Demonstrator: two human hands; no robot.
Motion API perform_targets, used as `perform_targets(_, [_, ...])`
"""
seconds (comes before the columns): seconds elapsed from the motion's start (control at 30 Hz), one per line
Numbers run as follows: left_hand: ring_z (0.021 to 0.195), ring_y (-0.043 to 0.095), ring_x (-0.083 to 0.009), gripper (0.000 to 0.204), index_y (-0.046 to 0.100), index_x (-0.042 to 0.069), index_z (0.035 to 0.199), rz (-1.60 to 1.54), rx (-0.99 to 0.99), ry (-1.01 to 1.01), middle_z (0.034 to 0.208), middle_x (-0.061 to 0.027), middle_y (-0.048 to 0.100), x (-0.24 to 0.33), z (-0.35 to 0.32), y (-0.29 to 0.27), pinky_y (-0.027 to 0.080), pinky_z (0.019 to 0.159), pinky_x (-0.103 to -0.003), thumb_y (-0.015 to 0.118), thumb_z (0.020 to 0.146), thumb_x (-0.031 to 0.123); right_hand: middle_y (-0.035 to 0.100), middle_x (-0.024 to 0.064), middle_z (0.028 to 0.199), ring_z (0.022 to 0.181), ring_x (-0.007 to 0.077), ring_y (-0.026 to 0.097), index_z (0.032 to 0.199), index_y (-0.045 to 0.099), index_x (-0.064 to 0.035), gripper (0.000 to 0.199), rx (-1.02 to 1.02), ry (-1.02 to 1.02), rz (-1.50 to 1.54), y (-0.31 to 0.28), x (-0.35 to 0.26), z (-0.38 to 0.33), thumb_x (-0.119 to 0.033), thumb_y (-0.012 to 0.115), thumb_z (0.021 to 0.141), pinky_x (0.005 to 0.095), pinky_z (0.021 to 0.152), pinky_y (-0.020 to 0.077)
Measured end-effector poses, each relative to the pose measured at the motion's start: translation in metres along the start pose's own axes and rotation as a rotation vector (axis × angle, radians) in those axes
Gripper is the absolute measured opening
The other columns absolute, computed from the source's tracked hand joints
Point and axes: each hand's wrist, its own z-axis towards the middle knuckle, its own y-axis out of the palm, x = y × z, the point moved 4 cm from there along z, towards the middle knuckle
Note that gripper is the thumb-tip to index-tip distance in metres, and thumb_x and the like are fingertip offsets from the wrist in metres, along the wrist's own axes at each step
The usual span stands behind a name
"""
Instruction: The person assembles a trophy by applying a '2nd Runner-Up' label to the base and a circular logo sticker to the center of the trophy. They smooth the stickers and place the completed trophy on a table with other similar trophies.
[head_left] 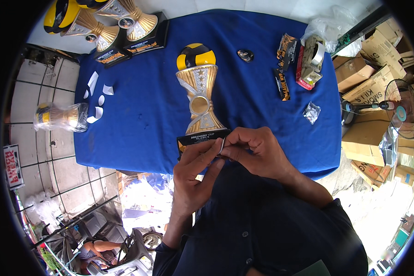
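Note:
A gold and silver trophy [199,92] lies on the blue cloth, topped by a yellow and black ball [196,57]. On its stem is a plain round gold disc [199,105]. Its black base [202,135] points toward me, partly covered by my fingers. My left hand [195,172] is closed in front of the base, its fingertips pinching a small, thin white piece [222,146]. From the other side, my right hand [258,152] pinches the same piece between thumb and forefinger. Most of that piece is hidden by the fingers.
Two more trophies [138,27] stand at the back left. White paper scraps [93,83] lie on the cloth's left. At right are black and orange labels [283,85], a tape dispenser [313,64] and a small plastic packet [312,112]. Cartons [365,138] and a fan [401,112] stand beyond.

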Motion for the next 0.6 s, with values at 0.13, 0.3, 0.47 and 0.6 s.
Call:
perform_targets(0.13, [0.126, 0.074, -0.025, 0.051, 0.079, 0.007, 0.146, 0.035, 0.006, 0.034, 0.138, -0.0135, 0.078, -0.0009, 0.0005, 0.0004, 0.062, 0.104, -0.036, 0.082, 0.098, -0.008, 0.085, 0.0088, 0.096, 0.089, 0.0095, 0.078, 0.111, 0.078, 0.0025, 0.009, -0.014, -0.013, 0.002, -0.0012, 0.004, 0.0, -0.002, 0.081, 0.105, 0.0278, 0.075, 0.0596])
perform_targets(0.3, [0.125, 0.072, -0.027, 0.052, 0.081, 0.008, 0.145, 0.071, 0.012, 0.048, 0.138, -0.0115, 0.078, -0.0011, 0.0007, -0.0027, 0.06, 0.104, -0.037, 0.084, 0.095, -0.008, 0.084, 0.0086, 0.097, 0.089, 0.0093, 0.078, 0.115, 0.078, 0.0027, 0.012, -0.031, -0.045, 0.019, -0.0005, 0.0024, 0.0009, -0.003, 0.082, 0.104, 0.0277, 0.074, 0.0592])
perform_targets(0.47, [0.123, 0.071, -0.0278, 0.053, 0.081, 0.008, 0.145, 0.094, 0.004, 0.061, 0.138, -0.0112, 0.078, 0.0026, 0.0014, -0.0032, 0.059, 0.104, -0.038, 0.085, 0.094, -0.007, 0.084, 0.0089, 0.099, 0.089, 0.0096, 0.077, 0.115, 0.078, 0.003, 0.013, -0.038, -0.054, 0.04, -0.0012, 0.0011, 0.0014, -0.003, 0.083, 0.104, 0.0281, 0.073, 0.0585])
perform_targets(0.6, [0.124, 0.07, -0.0281, 0.055, 0.081, 0.009, 0.145, 0.111, -0.003, 0.075, 0.139, -0.011, 0.078, 0.002, 0.0019, -0.0052, 0.059, 0.103, -0.038, 0.085, 0.093, -0.007, 0.084, 0.0087, 0.097, 0.087, 0.0094, 0.078, 0.112, 0.078, 0.0023, 0.012, -0.027, -0.082, 0.01, -0.0012, 0.0006, 0.0025, -0.002, 0.084, 0.103, 0.0283, 0.073, 0.0588])
